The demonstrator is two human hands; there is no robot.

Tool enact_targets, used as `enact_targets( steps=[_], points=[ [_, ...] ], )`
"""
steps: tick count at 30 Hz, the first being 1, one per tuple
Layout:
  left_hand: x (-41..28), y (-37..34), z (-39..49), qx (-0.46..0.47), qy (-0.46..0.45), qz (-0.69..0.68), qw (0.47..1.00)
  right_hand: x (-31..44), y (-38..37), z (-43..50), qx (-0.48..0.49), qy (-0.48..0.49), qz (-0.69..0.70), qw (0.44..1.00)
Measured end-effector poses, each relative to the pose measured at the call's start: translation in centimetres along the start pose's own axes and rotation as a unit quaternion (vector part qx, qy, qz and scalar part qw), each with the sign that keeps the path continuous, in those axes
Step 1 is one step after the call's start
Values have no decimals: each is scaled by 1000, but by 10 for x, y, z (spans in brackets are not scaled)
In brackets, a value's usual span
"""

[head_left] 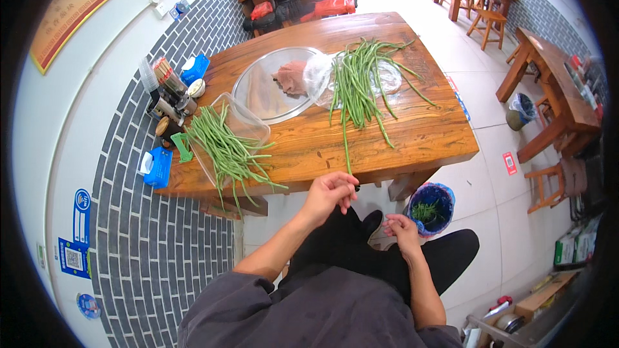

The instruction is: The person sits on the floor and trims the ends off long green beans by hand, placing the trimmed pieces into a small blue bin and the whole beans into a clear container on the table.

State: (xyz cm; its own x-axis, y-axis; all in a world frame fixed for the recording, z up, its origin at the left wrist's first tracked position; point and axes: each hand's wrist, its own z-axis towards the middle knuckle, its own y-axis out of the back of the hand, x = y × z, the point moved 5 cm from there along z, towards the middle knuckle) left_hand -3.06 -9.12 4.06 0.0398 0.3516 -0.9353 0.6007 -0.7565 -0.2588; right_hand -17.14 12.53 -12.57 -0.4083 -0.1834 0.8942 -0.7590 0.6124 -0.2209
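My left hand (pixel 333 192) is at the table's near edge, its fingers bent at the lower end of one long bean that hangs from the pile; a grip seems likely but is hard to make out. Lower right, over my lap, my right hand (pixel 400 229) has its fingers curled, with nothing visible in them. A pile of long green beans (pixel 358 87) lies on a clear plastic bag (pixel 316 82) on the wooden table (pixel 309 140). Further left, more long beans (pixel 222 145) lie across a clear plastic tray (pixel 249 123), some hanging over the edge.
A round clear tray (pixel 256 87) holds a pinkish-brown item (pixel 291 77). Chopsticks (pixel 167 75), tissue boxes (pixel 158 166) and jars line the wall. Beside my right hand, a lined bin (pixel 430 210) with green scraps stands on the floor. Other tables and stools (pixel 488 21) stand beyond.
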Motion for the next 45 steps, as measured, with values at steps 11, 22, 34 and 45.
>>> enact_targets(
  steps=[11, 22, 34, 45],
  points=[
    [42, -19, -86, 89, 69, -52, 992, 107, -119, 8, 172, -19, 203, 964],
    [54, 17, -146, 184, 166, -187, 951, 130, -105, 34, 82, 27, 223, 971],
    [72, 28, -133, 185, 193, 32, 963, 106, 2, 22, -66, 41, 30, 997],
    [87, -32, -96, 243, 181, -38, 952, 54, 71, 10, -90, 77, 427, 896]
  ],
)
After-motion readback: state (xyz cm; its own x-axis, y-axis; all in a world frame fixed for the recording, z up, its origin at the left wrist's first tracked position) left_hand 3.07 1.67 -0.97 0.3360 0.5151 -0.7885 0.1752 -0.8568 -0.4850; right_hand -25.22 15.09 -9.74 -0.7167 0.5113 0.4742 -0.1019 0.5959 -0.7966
